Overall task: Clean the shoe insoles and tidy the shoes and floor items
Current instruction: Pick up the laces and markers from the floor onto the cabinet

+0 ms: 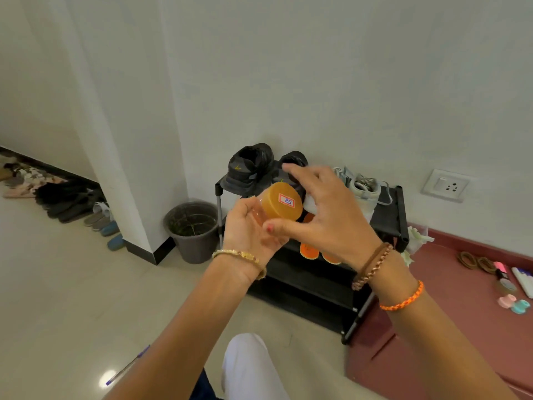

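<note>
One small jar (271, 210) sat at the centre of the frame, held up in front of the shoe rack (389, 215), and your next move turned on how its lid (284, 201) lay to your two hands. The jar's axis was tipped so that the lid faced up and to the right, straight toward your right hand (326, 209), which was plainly the nearer one to it. Your left hand (248, 226) wrapped its curled fingers round the clear body from below and to the left. Your right hand arched over the lid with the thumb on its lower rim and the fingers spread past its far side; whether those fingers gripped the rim, you could not tell from here. The lid looked round, flat and orange-brown, with a small red-edged white sticker, and the body under it seemed clear plastic. Behind the jar, black shoes (249, 168) and pale sneakers (360, 183) stood on the rack's top shelf; a dark bucket (193, 229) stood left of it, and small items (507, 284) lay at the right edge.
</note>
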